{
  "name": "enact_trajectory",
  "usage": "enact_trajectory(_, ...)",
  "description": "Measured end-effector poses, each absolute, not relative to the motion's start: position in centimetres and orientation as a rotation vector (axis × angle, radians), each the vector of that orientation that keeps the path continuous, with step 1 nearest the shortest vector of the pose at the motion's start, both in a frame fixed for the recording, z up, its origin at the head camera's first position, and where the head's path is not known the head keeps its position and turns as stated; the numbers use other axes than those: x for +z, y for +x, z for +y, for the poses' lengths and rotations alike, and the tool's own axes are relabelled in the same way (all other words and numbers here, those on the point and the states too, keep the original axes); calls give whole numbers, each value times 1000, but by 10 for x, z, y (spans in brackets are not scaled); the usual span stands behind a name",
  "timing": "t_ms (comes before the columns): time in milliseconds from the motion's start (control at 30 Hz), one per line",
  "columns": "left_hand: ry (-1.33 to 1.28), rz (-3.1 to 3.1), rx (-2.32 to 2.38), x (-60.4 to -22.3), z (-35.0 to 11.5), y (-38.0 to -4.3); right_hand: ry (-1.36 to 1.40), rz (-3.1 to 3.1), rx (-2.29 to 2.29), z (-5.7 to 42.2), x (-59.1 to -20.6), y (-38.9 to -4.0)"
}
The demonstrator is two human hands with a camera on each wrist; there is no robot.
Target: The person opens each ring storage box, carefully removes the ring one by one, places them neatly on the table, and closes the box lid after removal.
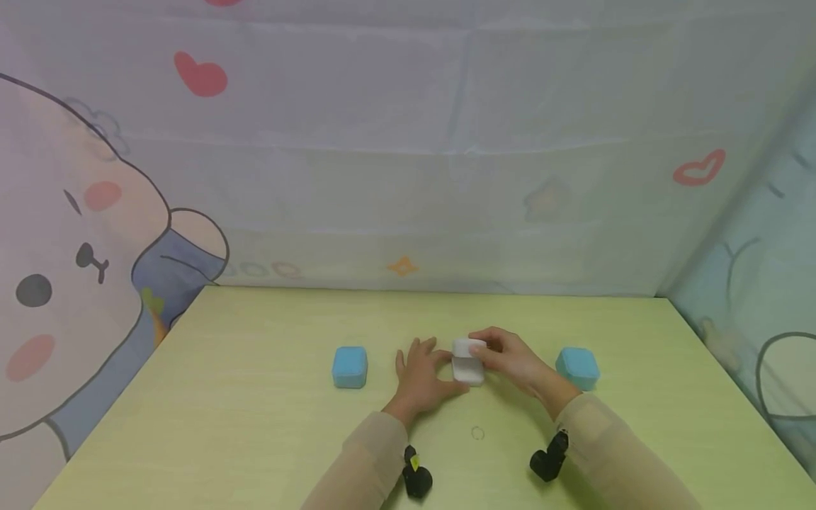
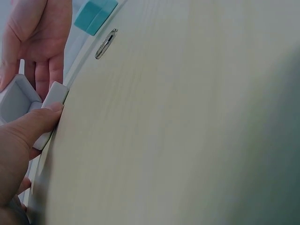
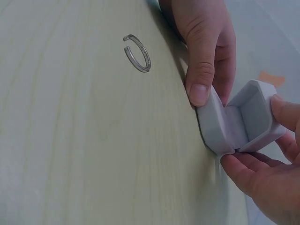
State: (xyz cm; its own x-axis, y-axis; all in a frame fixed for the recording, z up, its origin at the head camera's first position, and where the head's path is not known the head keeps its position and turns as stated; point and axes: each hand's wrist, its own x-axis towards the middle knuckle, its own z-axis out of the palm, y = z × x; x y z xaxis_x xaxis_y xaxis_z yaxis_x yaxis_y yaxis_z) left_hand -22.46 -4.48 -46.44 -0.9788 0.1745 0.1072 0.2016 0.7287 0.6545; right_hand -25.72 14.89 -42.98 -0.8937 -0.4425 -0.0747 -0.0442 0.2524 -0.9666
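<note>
A small white jewelry box sits on the table with its lid raised. My left hand grips the base between thumb and forefinger, its other fingers spread to the side. With thumb and fingers, my right hand holds the raised lid. The inside of the lid is pale grey in the right wrist view. Nearer to me lies a thin silver ring. In the right wrist view the ring shows a gap in its band.
A light blue box stands left of my hands, and a matching blue box stands by my right wrist. The pale yellow table ends at a patterned curtain behind it. Black wrist cameras hang under both sleeves.
</note>
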Motion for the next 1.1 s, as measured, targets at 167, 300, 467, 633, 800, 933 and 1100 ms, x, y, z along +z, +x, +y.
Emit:
enact_trajectory(167, -315, -2886, -1093, -464, -44, -224, -467, 2209, -1686, 150, -432, -257)
enact_trajectory(300, -322, -2885, -1085, -463, -43, -224, -456, 2214, -1692, 150, -434, -257)
enact_trajectory(467, -323, -2885, -1086, -463, -43, -223, -477, 2204, -1697, 152, -435, -257)
enact_trajectory(633, -323, -2891, -1083, -464, -42, -223, -534, 2177, -1681, 158, -436, -257)
enact_trajectory(800, -324, -2891, -1076, -465, -42, -221, -592, 2180, -1641, 161, -436, -259)
enact_trajectory(933, -325, -2889, -1087, -463, -42, -221, -606, 2185, -1618, 162, -435, -259)
enact_trajectory(1100, -328, -2888, -1078, -462, -43, -220, -597, 2166, -1632, 162, -434, -259)
